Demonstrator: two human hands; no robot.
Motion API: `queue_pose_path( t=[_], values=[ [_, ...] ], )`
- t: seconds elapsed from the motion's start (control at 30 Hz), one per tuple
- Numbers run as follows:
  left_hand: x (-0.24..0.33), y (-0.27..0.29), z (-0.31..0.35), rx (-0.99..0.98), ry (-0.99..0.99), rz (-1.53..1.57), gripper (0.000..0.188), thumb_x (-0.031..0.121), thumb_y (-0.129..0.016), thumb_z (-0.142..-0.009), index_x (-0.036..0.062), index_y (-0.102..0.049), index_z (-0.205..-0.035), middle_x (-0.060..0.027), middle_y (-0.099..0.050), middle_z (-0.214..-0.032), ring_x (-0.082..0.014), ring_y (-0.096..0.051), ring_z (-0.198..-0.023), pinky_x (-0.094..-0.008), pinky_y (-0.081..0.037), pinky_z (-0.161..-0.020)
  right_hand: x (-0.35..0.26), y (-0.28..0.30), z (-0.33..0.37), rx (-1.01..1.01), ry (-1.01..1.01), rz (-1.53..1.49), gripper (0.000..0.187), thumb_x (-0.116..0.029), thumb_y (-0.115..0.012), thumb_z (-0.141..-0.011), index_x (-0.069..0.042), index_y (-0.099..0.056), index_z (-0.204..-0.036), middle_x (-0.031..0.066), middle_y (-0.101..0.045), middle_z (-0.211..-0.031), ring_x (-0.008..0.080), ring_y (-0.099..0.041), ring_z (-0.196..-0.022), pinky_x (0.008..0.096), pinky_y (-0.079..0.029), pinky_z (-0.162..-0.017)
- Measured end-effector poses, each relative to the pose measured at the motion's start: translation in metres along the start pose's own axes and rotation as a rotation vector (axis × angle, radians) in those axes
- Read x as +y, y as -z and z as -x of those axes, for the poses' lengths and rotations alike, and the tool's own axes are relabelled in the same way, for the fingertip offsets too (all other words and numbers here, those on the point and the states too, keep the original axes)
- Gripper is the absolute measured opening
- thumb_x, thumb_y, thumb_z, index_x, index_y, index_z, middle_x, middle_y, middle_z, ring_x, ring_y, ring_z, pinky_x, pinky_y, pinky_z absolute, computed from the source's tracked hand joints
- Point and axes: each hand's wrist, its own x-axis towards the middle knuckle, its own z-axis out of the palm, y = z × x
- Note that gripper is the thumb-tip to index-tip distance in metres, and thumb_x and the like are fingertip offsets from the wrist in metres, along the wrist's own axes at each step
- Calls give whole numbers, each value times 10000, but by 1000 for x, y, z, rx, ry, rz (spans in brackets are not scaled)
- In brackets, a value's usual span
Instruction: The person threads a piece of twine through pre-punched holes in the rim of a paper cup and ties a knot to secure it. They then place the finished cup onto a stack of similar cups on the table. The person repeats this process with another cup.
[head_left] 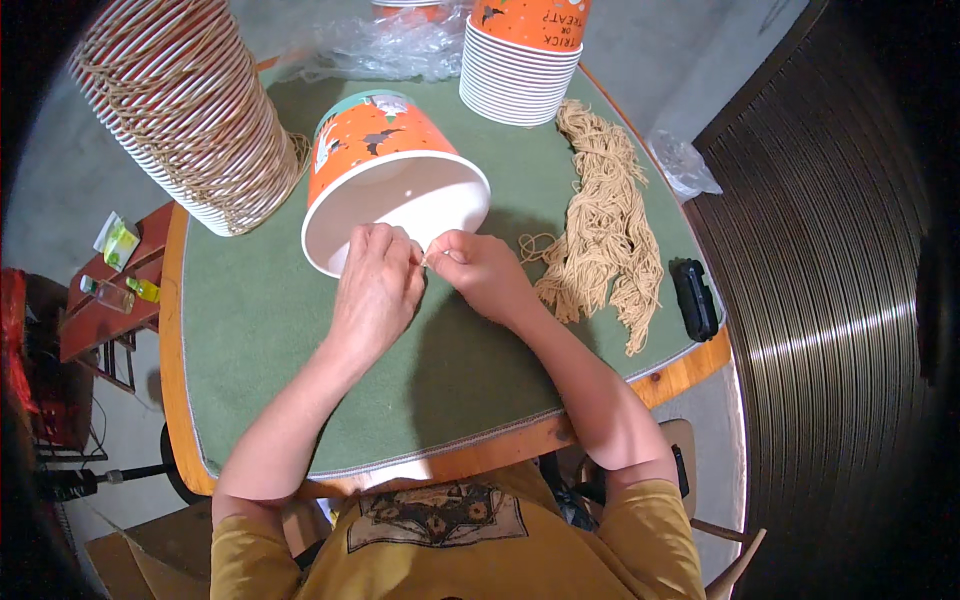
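Note:
An orange paper bucket with a white inside lies tipped on the table, its mouth facing me. At the near rim, my left hand is closed, fingers bent over the edge. My right hand pinches close beside it, thumb against forefinger. Between the fingertips shows a small bit of tan cord; most of it is hidden by the fingers. To the right of my right hand lies a loose bundle of tan cords, with a few stray loops toward the bucket.
A tall stack of buckets draped with cords stands at left. Nested buckets stand upside down at the far right, beside clear plastic wrap. A black case lies near the right edge of the green-covered table. A red stool holds bottles.

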Motion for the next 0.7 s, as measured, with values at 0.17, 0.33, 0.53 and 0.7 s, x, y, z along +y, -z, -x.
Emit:
queue_pose_path(
  t=[0.17,0.33,0.53,0.7],
  values=[
    [1,-6,1,7,61,46,166,43,-698,-794,-7,-579,-896,-144,-527,-972,-346,-483,-999,-441,-436,-865,-7,1,2,3,22,55,300,-324,-525,-856,-83,-700,-889,174,-687,-815,366,-671,-781,447,-508,-695],
    [-2,-7,1,29,29,41,142,3,-675,-774,-11,-564,-861,-151,-521,-913,-341,-493,-940,-439,-441,-830,-3,1,1,-8,-3,6,274,-307,-618,-860,-60,-701,-944,71,-583,-618,168,-542,-582,339,-418,-580],
    [-5,-8,2,14,63,65,159,-30,-643,-741,-16,-542,-862,-168,-509,-923,-349,-488,-926,-445,-438,-823,-6,1,1,-20,-27,20,285,-315,-615,-871,-59,-693,-967,83,-623,-677,180,-579,-632,336,-446,-620],
    [-4,-5,2,-6,64,69,183,-31,-638,-747,-17,-529,-894,-173,-502,-945,-358,-487,-939,-448,-434,-829,-4,-1,1,7,-9,48,283,-324,-589,-872,-72,-692,-948,124,-661,-745,262,-629,-711,384,-477,-664]
  ],
)
